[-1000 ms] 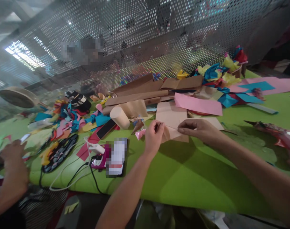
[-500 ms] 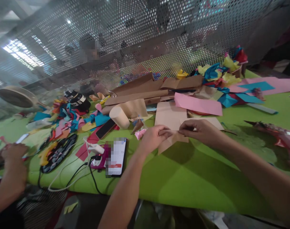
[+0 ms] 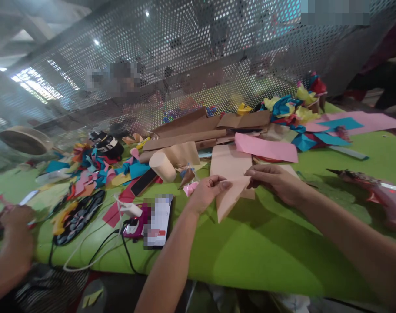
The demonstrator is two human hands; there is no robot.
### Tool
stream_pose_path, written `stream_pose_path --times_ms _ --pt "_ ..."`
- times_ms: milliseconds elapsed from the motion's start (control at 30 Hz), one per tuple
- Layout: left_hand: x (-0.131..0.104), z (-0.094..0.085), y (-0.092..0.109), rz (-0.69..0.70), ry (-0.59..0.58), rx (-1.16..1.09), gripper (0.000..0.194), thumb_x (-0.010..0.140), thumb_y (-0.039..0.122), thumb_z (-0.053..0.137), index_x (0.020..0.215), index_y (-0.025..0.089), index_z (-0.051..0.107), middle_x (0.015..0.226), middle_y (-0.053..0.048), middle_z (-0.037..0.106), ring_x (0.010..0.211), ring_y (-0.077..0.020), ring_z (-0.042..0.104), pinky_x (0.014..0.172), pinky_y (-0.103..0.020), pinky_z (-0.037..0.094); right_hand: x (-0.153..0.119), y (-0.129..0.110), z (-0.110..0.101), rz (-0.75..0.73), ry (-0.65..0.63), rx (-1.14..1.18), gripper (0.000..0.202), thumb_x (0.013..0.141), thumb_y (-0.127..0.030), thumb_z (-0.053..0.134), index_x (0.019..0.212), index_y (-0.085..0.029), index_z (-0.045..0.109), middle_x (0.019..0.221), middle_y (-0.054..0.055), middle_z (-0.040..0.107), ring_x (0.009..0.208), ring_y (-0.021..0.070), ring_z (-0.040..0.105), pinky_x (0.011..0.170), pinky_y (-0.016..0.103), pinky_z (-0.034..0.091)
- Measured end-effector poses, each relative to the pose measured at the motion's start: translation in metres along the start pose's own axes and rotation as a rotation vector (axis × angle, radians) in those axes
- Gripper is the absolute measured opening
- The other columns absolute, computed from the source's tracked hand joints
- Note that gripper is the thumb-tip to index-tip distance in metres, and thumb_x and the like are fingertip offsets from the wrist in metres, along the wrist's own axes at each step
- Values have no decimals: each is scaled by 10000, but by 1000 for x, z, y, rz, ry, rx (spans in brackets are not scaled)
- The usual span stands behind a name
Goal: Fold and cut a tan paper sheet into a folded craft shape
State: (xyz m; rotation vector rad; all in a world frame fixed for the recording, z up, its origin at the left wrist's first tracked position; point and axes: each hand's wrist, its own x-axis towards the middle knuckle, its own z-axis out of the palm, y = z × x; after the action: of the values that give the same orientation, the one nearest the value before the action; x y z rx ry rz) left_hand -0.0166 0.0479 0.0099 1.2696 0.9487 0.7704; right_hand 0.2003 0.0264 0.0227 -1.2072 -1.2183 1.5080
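A piece of pale peach paper (image 3: 231, 194), its lower end tapering to a point, is held up between both hands. My left hand (image 3: 205, 192) pinches its upper left corner between thumb and fingers. On the opposite corner, my right hand (image 3: 273, 181) is closed in a pinch as well. Behind the hands, a flat sheet of the same pale paper (image 3: 229, 160) lies on the green table (image 3: 250, 252). A long pink paper strip (image 3: 266, 147) overlaps that sheet's upper right.
A phone (image 3: 161, 221), a magenta power adapter (image 3: 139, 221) and cables lie to the left. A glue gun (image 3: 377, 189) rests at the right. Brown cardboard (image 3: 188, 134) lies by the perforated screen. At far left, another person's hand (image 3: 17, 217) works near coloured paper scraps.
The pale paper piece has been raised and turned so its broad face and downward point show. My right fingers have shifted slightly along its corner. The camera view has tilted a little.
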Motion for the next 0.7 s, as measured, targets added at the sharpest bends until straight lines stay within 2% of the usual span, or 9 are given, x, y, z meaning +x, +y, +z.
stream_pose_path --times_ms 67,233,400,500,600,700 --pt "0 1 0 -12 13 -25 456 617 575 855 792 172 730 791 -35 676 721 -147 573 693 -287 435 0 -2 2 -28 22 -17 480 579 -683 804 649 -221 693 671 49 690 684 188 599 698 324 461" --pt "2 2 -2 -27 60 -18 523 586 607 854 831 161 737 817 -42 693 739 -155 579 691 -271 431 -1 -4 4 -112 64 -97 476 648 -686 740 615 -219 651 671 49 677 694 191 590 696 324 449" --pt "2 4 -1 -17 72 13 522 597 594 852 866 158 754 842 -46 708 771 -167 598 715 -269 446 2 0 2 -162 120 -186 334 669 -557 702 649 -227 657 674 34 663 702 204 608 691 329 453" --pt "1 5 -1 32 61 27 511 652 552 840 994 178 772 913 -56 727 814 -173 619 746 -271 461 4 2 2 -199 152 -231 269 675 -501 679 678 -233 661 694 28 671 708 207 618 690 329 455" --pt "0 6 -2 83 59 33 558 697 519 824 1155 210 746 954 -62 740 846 -182 640 773 -283 479 5 4 2 -226 148 -256 293 706 -524 657 712 -231 674 704 34 685 715 209 617 677 324 442" --pt "0 7 -3 108 38 34 517 711 508 816 1134 215 760 1036 -80 754 909 -206 658 806 -300 492 5 7 3 -209 125 -276 350 737 -573 650 722 -225 683 697 37 686 699 201 607 653 316 425"
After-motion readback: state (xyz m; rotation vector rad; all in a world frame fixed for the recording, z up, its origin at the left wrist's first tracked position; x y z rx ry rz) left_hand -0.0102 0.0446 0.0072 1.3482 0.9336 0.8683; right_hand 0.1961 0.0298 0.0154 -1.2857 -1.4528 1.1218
